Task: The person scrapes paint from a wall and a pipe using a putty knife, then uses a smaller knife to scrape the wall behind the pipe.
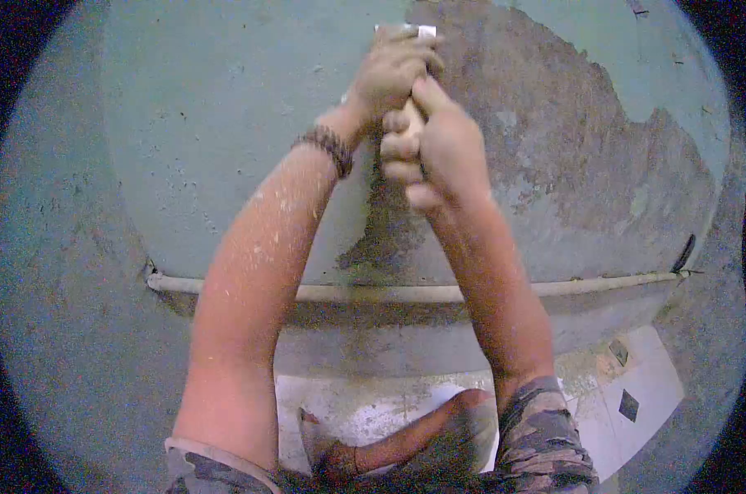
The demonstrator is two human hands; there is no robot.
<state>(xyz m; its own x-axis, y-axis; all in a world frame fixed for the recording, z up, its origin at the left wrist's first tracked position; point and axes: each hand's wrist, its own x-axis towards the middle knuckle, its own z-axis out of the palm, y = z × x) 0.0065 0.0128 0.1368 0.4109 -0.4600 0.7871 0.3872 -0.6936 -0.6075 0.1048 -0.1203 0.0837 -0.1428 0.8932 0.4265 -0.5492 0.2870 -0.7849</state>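
Note:
Both arms reach up to a wall [241, 107] whose pale green paint is partly stripped. My right hand [451, 152] is closed around the light-coloured handle of a scraper [412, 119]. Just above it, my left hand [393, 70] is closed over the upper part of the same tool, and its fingers are blurred. A bright bit of the metal blade [426, 32] shows past the left fingertips, against the wall at the border of paint and bare patch. The rest of the blade is hidden under the left hand.
A brown-grey bare patch [554, 132] spreads to the right of my hands. A pale pipe [373, 293] runs across the wall below them. Under it lie a whitish sheet [389, 412] and a white board with dark diamond shapes [649, 383]. A leg [414, 436] shows at the bottom.

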